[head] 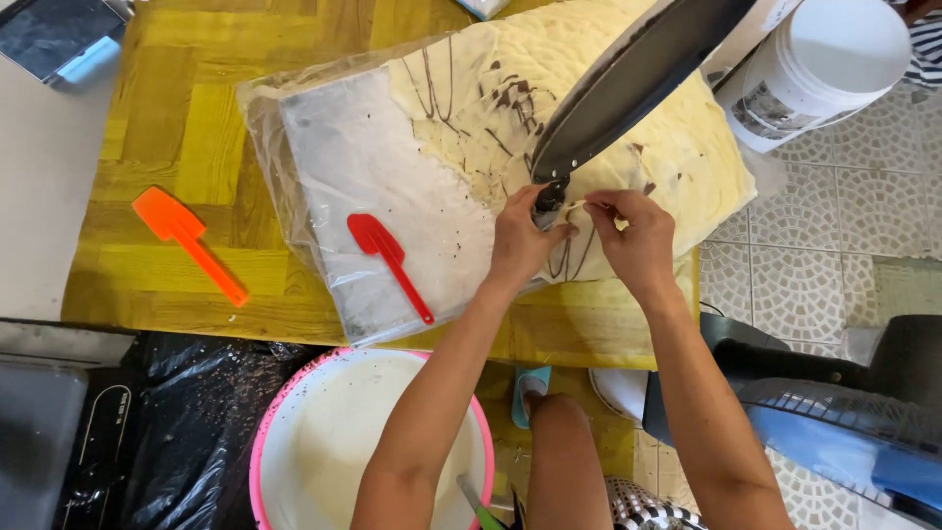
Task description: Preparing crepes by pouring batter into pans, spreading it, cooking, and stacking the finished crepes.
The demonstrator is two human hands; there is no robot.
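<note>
My left hand [523, 238] grips the handle end of a dark flat pan [638, 74] that tilts up and away over the table. My right hand [638, 236] pinches the edge of a thin pale crepe [599, 206] just beside the pan handle. Under both hands a large sheet of pale crepes with dark chocolate streaks [549, 88] lies on a clear plastic-covered board [343, 167]. A red spatula [390, 260] rests on that board, left of my left hand. An orange spatula [186, 240] lies on the yellow wooden table [177, 128], farther left.
A pink-rimmed white basin [324, 442] stands below the table edge, next to black plastic [196, 412]. A white bucket [824, 69] stands on the tiled floor at top right. A blue fan [844, 442] sits at lower right. A metal tray [59, 34] is at top left.
</note>
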